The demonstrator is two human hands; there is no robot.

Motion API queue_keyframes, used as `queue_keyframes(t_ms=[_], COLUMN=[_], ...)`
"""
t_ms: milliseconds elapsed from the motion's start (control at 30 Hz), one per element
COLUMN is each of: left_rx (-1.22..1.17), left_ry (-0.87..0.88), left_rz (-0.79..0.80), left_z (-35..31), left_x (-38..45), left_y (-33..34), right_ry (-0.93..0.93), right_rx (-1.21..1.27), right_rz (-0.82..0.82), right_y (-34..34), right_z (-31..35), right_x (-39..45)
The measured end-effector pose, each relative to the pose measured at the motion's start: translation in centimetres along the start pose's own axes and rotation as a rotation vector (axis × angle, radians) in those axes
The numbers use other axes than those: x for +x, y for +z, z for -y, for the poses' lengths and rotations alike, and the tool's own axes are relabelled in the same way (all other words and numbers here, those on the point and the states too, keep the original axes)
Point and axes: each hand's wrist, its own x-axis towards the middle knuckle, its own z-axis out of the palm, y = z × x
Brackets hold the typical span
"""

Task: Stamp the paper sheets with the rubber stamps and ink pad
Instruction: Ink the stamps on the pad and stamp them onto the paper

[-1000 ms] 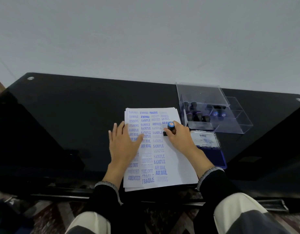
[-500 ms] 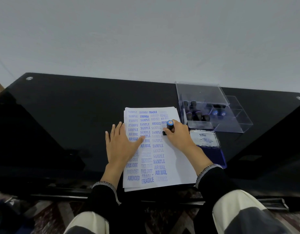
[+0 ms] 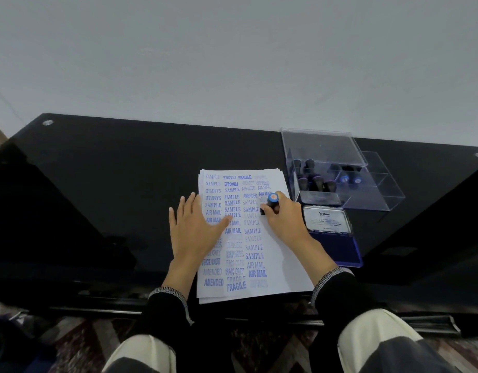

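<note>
Pressing a stamp (image 3: 271,201) onto the top sheet of the paper stack (image 3: 283,262) looks like the step in hand. In the head view, the only one, the right hand (image 3: 282,216) grips the stamp with fingers curled round its dark barrel, blue cap up, base down on the upper right part of the sheet beside the AIR MAIL and SAMPLE marks. The left hand (image 3: 193,230) lies flat and spread on the left half of the sheet, thumb reaching toward the middle, holding the paper down. The stack sits on the black table (image 3: 119,168), near its front edge. Just to the right lies the ink pad (image 3: 337,244), lid open, and behind it a clear box (image 3: 340,181) holding more stamps.

To do this well, I judge the stamp should stay upright with even downward pressure, then lift straight off without sliding, or the mark may smear. The flat hand ought to stay put so the sheet cannot shift. The free strip down the right side offers room for the next marks.
</note>
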Motion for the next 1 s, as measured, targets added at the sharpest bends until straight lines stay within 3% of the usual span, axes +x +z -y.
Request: queue_keyframes(t_ms=[667, 1000], left_rx=[0.014, 0.024], left_ry=[0.001, 0.002], left_rz=[-0.028, -0.035], left_z=[0.0, 0.0], left_x=[0.0, 0.2], left_y=[0.1, 0.1], right_ry=[0.031, 0.3], right_rx=[0.042, 0.919], right_rz=[0.061, -0.2], right_y=[-0.9, -5.1], right_z=[0.2, -0.9], right_x=[0.5, -0.5])
